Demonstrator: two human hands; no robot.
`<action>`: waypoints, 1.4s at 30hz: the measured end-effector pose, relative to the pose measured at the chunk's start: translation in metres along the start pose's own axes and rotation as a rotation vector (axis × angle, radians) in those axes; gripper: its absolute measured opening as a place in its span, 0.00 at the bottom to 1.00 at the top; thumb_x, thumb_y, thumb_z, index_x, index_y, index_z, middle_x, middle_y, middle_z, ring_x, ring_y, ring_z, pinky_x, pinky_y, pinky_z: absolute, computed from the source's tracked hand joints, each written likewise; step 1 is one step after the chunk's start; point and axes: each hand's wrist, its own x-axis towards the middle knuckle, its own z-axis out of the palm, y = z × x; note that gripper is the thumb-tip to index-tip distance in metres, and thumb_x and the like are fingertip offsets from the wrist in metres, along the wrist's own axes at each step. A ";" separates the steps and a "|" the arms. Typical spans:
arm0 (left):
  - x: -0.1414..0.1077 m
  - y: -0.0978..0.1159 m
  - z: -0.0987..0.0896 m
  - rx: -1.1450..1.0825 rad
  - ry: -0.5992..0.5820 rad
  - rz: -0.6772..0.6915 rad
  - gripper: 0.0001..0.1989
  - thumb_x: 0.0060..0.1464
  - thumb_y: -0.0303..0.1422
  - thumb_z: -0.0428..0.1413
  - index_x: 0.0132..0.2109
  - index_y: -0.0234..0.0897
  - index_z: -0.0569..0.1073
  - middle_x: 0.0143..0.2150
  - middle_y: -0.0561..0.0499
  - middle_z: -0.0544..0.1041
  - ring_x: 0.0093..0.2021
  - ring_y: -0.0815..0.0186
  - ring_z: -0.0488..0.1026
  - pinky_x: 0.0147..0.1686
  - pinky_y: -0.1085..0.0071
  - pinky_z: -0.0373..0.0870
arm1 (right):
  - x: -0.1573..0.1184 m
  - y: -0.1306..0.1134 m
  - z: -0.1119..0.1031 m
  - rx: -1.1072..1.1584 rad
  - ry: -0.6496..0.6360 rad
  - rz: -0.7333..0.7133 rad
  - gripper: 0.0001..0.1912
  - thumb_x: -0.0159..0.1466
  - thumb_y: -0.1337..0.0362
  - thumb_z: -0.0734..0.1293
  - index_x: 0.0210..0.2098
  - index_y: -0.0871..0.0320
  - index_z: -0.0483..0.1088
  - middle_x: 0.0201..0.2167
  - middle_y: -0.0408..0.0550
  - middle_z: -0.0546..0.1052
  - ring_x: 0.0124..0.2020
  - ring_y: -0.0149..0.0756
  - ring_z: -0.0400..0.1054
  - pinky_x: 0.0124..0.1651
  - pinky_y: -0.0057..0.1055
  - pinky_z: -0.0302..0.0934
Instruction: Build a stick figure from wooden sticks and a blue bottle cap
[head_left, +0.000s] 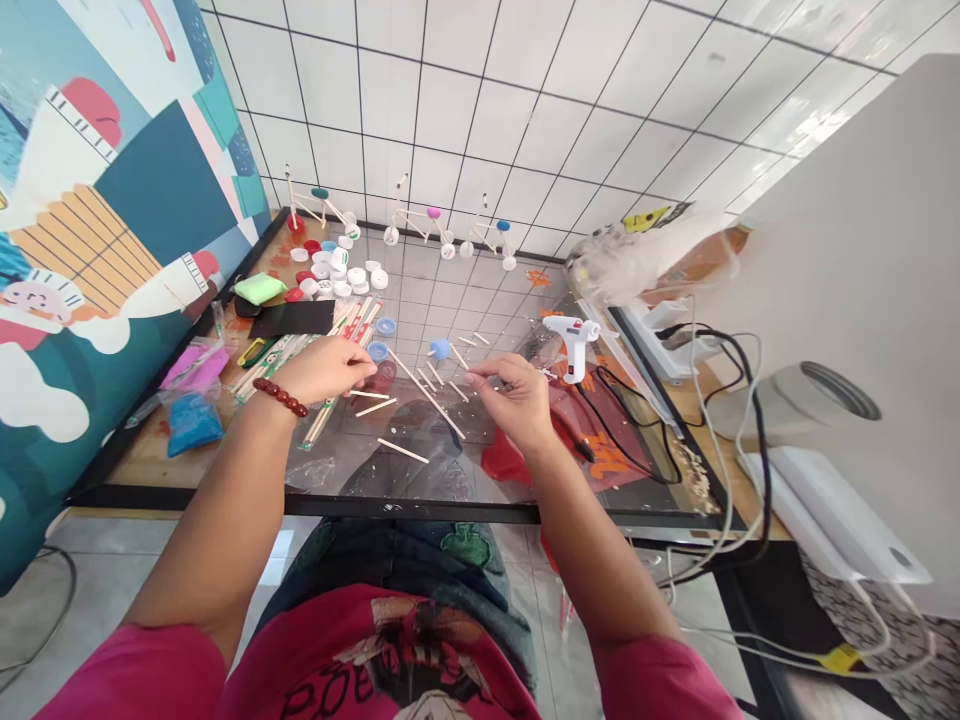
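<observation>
My right hand [514, 398] is closed, thumb and forefinger pinching the end of a short wooden stick [458, 356]. Beside that stick's far end is a light blue lump [440, 349]; I cannot tell whether they are joined. My left hand [328, 368], with a beaded bracelet on its wrist, has its fingers pressed together; whatever they may hold is hidden. Close to its fingertips lie two blue bottle caps [385, 327]. A long wooden stick [426, 393] lies slantwise between my hands, with several short cut sticks [403, 450] around it.
A white glue gun [574, 345] rests at right with its black cable on a red sheet. Loose bottle caps [341, 275] crowd the back left, near wrapped chopsticks [360, 318]. Small wheeled stick models [420, 222] line the tiled wall. Clay packets [193, 422] lie far left.
</observation>
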 end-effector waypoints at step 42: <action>0.003 0.012 0.025 0.174 -0.095 0.061 0.10 0.42 0.41 0.63 0.31 0.41 0.77 0.32 0.51 0.80 0.31 0.61 0.75 0.30 0.67 0.64 | 0.006 0.015 0.000 0.249 0.196 0.292 0.09 0.58 0.56 0.73 0.31 0.55 0.79 0.27 0.42 0.76 0.26 0.30 0.62 0.32 0.30 0.57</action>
